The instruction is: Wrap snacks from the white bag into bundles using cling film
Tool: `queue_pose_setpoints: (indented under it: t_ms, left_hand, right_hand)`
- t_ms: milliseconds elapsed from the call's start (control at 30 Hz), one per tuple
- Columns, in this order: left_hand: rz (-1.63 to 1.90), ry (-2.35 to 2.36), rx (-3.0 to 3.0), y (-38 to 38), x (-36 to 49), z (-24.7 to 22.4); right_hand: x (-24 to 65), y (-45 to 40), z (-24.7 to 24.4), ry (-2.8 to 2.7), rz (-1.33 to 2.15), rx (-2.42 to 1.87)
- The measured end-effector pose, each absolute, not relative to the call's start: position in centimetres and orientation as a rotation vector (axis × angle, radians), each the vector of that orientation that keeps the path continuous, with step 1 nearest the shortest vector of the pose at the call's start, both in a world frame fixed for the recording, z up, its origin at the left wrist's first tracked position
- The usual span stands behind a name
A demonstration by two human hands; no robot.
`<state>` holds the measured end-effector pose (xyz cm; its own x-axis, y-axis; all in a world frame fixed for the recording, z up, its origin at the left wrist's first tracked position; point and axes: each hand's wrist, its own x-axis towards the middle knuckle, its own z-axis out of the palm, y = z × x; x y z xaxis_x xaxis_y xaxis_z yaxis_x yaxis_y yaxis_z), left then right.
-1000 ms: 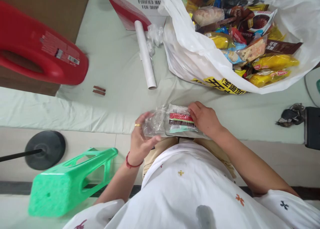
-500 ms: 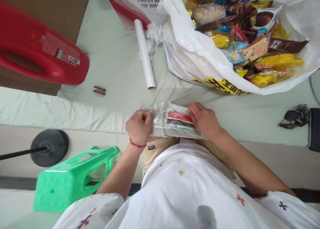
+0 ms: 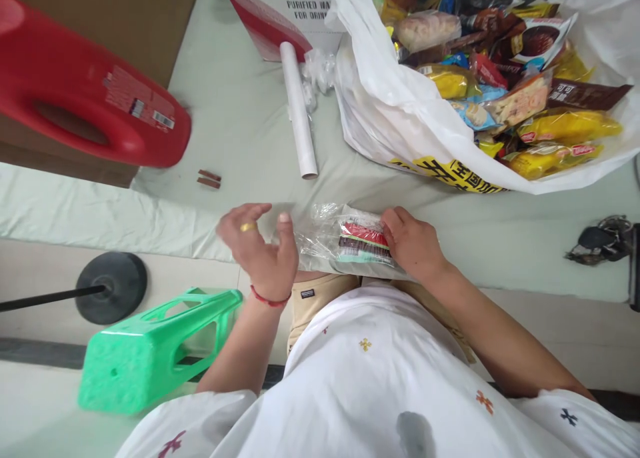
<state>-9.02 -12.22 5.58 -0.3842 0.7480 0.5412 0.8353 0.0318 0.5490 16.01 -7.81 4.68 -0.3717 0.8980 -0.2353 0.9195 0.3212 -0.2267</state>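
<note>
A small packet [image 3: 365,238] with red, dark and pale green bands lies at the table's near edge, inside or under clear plastic film [image 3: 320,235] that stretches out to its left. My right hand [image 3: 413,241] pinches the packet's right end, fingers closed. Just left of the film, my left hand [image 3: 263,248] is raised with thumb and fingers apart, holding nothing. It wears a yellow ring and a red wrist string. What the packet contains cannot be made out.
A white plastic bag [image 3: 400,121] full of wrapped snacks stands at the back right. Nearby are a white roll [image 3: 300,115], a printed carton [image 3: 295,11], a red jug [image 3: 95,98], two brown sticks [image 3: 209,179] and keys [image 3: 603,238]. A green stool [image 3: 130,361] stands on the floor.
My left hand has let go of the film's left end and spread its fingers, moving slightly left. My right hand still grips the packet. The whole view has shifted a little.
</note>
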Motion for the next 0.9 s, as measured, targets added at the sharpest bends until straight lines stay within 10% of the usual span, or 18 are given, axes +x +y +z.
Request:
queue_pose_setpoints:
  t_ms: [133, 267, 567, 900]
  left_hand:
    - [-1.467, -1.679, -2.25, -13.1, -4.4, 7.5]
    - [-0.919, -1.738, -2.763, -12.9, -1.3, 4.8]
    - [-0.591, -1.727, -2.784, -12.8, -0.7, 1.6]
    - [-0.659, -1.689, -2.755, -12.8, -0.8, 0.8]
  right_hand:
    - [15.9, -7.8, 4.8, 2.5, -0.519, 1.724]
    - [16.3, -7.4, 4.9, 2.514, -0.636, 1.771]
    - [20.4, -4.9, 4.7, 2.396, -1.781, 1.863]
    - [24.3, -10.5, 6.7, 2.217, -1.779, 2.125]
